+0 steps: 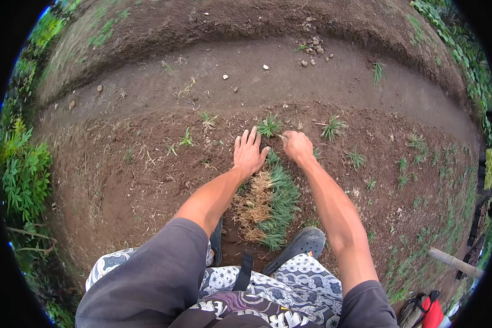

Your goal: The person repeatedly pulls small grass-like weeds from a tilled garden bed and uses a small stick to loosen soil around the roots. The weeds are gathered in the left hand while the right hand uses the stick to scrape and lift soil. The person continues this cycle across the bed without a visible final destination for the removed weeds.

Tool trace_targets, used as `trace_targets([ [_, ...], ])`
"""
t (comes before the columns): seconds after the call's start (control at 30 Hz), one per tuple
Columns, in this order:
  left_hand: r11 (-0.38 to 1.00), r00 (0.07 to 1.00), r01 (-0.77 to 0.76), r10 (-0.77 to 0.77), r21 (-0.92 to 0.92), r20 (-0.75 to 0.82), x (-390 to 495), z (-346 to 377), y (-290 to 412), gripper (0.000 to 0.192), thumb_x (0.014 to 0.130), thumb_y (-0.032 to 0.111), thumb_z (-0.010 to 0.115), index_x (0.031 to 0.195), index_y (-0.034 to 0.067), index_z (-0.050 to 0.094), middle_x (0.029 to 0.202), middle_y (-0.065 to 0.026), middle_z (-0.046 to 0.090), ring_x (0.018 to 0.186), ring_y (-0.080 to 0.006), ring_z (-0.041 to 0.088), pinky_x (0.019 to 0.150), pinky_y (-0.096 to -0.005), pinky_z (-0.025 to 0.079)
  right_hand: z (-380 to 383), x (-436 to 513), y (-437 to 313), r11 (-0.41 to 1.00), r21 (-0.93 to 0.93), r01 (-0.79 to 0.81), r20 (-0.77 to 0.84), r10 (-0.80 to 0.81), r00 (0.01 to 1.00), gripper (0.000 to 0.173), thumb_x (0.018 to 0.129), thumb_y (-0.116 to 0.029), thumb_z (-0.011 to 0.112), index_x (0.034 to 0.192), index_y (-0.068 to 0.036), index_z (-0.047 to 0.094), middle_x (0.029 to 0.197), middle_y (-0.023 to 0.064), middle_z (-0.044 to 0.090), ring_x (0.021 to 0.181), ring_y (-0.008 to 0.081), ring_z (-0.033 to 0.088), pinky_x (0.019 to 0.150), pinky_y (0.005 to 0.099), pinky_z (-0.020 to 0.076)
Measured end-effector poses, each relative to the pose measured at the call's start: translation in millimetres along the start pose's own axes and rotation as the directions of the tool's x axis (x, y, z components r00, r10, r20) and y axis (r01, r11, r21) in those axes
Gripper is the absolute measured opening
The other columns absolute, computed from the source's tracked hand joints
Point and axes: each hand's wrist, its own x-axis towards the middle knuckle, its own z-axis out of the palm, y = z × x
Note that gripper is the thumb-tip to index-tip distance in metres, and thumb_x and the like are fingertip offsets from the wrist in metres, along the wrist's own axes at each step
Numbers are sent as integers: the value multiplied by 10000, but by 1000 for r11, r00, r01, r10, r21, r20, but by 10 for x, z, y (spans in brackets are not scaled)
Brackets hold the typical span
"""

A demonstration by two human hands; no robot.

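My left hand (248,153) lies palm down on the brown soil with its fingers spread, holding nothing. Just beyond its fingertips a small tuft of green grass-like leaves (269,125) stands in the ground. On the tuft's other side my right hand (298,145) is closed in a fist around a thin, stick-like tool (280,136). The tool's tip points at the tuft's base; most of it is hidden in the fist. Between my forearms and feet lies a row of bare-root grass-like seedlings (281,201), their tan roots to the left and green blades to the right.
Similar tufts (333,127) grow to the right. Beyond the bed runs a trench (246,82) with stones and clods (315,47), backed by a soil bank. My dark clog (299,248) stands beside the seedlings. A bamboo pole (455,262) and a red bag (431,311) are at lower right.
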Motion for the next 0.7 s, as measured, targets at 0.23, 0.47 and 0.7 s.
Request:
trace_targets([
  [0.23, 984, 996, -47, 32, 171, 89, 165, -73, 25, 663, 1013, 512, 484, 1410, -17, 535, 1642, -136, 281, 1521, -350, 214, 1234, -529, 174, 55, -141, -43, 999, 5, 33, 9, -33, 999, 233, 954, -241, 565, 1067, -120, 729, 949, 235, 723, 926, 444, 691, 835, 548, 551],
  [0.47, 999, 994, -8, 4, 40, 112, 166, -108, -19, 652, 1009, 507, 500, 1415, -2, 533, 1621, -144, 327, 1493, -345, 286, 1211, -512, 242, -57, 1, -43, 1000, -5, 16, -93, -16, 996, 246, 966, -247, 543, 1046, -104, 727, 931, 251, 718, 907, 454, 693, 819, 557, 552],
  [0.7, 959, 996, 83, -75, -272, 43, 409, -293, -136, 630, 846, 257, 702, 1386, 6, 494, 1555, -203, 366, 1402, -395, 396, 1151, -488, 371, -12, -124, -57, 991, -88, 99, 84, -92, 992, 252, 924, -211, 554, 1045, -101, 747, 986, 223, 734, 958, 423, 706, 852, 518, 566],
])
